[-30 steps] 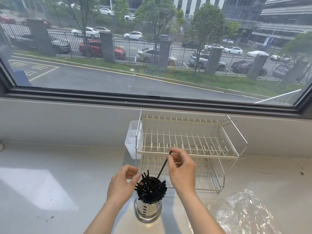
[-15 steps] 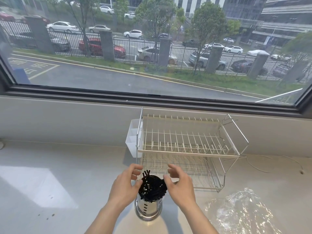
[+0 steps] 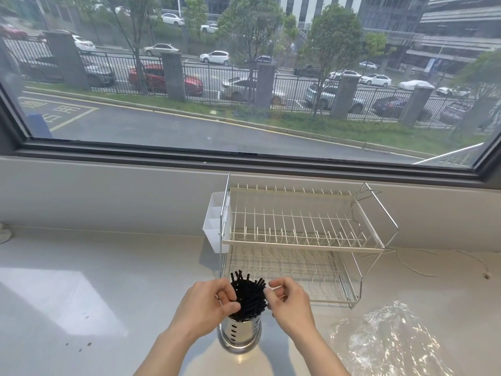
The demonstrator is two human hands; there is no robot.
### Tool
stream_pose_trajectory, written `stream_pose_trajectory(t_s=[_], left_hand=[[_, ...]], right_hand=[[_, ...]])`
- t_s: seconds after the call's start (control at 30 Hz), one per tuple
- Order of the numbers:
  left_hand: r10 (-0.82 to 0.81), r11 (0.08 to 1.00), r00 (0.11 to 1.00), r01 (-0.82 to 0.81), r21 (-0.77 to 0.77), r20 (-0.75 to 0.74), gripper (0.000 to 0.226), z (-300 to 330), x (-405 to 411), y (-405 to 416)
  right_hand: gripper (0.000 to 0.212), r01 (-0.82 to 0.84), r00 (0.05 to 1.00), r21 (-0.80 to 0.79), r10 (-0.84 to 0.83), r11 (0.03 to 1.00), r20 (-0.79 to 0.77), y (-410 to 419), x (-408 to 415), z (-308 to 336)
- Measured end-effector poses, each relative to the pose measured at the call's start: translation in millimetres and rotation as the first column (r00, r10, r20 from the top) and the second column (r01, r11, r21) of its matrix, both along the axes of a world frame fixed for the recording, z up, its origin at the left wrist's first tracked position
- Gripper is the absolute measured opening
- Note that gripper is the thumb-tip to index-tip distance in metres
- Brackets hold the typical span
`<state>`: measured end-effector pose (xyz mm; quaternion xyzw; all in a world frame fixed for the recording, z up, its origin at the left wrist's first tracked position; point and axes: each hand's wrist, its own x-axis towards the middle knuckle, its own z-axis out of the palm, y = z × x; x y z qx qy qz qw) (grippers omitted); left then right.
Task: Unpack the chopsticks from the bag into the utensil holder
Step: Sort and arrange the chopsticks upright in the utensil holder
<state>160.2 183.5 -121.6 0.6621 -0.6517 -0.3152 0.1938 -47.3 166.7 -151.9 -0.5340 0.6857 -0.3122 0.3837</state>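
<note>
A shiny metal utensil holder (image 3: 240,337) with slotted holes stands on the pale counter near the bottom middle. Several black chopsticks (image 3: 248,297) stick up out of it in a bundle. My left hand (image 3: 207,305) is at the bundle's left side, fingers curled and touching the chopstick tops. Against the bundle's right side sits my right hand (image 3: 287,302), its fingertips bent toward the chopsticks. A crumpled clear plastic bag (image 3: 387,343) lies on the counter at the lower right, apart from both hands.
A two-tier wire dish rack (image 3: 303,240) with a white plastic side cup (image 3: 214,229) stands right behind the holder, against the wall under the window. A thin white cord (image 3: 423,267) lies to its right. Bare counter stretches to the left.
My right hand let a single chopstick down into the holder and came down beside the bundle. Both hands now close in on the chopstick tops.
</note>
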Motion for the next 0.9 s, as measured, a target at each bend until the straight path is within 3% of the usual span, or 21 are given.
stream_pose_trajectory(t_s=[0.07, 0.2, 0.3, 0.57, 0.7, 0.8, 0.9], left_hand=[[0.028, 0.999, 0.999, -0.03, -0.037, -0.031, 0.012, 1, -2, 0], [0.054, 0.996, 0.997, -0.057, -0.066, -0.054, 0.028, 0, -7, -2], [0.06, 0.995, 0.997, -0.063, -0.071, -0.046, 0.027, 0, -9, -2], [-0.006, 0.975, 0.987, 0.042, -0.219, 0.161, 0.012, 8, -15, 3], [0.063, 0.956, 0.985, -0.014, -0.294, 0.159, 0.014, 19, -16, 1], [0.142, 0.92, 0.98, -0.078, -0.384, 0.139, 0.014, 36, -11, -3], [0.229, 0.867, 0.97, -0.163, -0.471, 0.085, 0.018, 56, -5, -12]], right_hand=[[0.014, -0.039, 0.999, -0.01, 0.038, 0.999, -0.022, 2, 3, 1], [0.016, -0.01, 0.999, -0.021, 0.009, 1.0, -0.043, 1, 3, 3], [0.023, 0.008, 0.999, -0.061, -0.011, 0.998, -0.043, 1, 3, 7], [0.025, 0.004, 1.0, -0.173, -0.004, 0.985, 0.001, -2, 3, 20], [0.032, -0.078, 0.997, -0.133, 0.073, 0.988, -0.039, -1, 4, 19], [0.025, -0.125, 0.991, -0.099, 0.12, 0.987, -0.054, -1, 5, 19], [0.008, -0.05, 0.997, -0.169, 0.04, 0.984, -0.064, -1, 5, 22]])
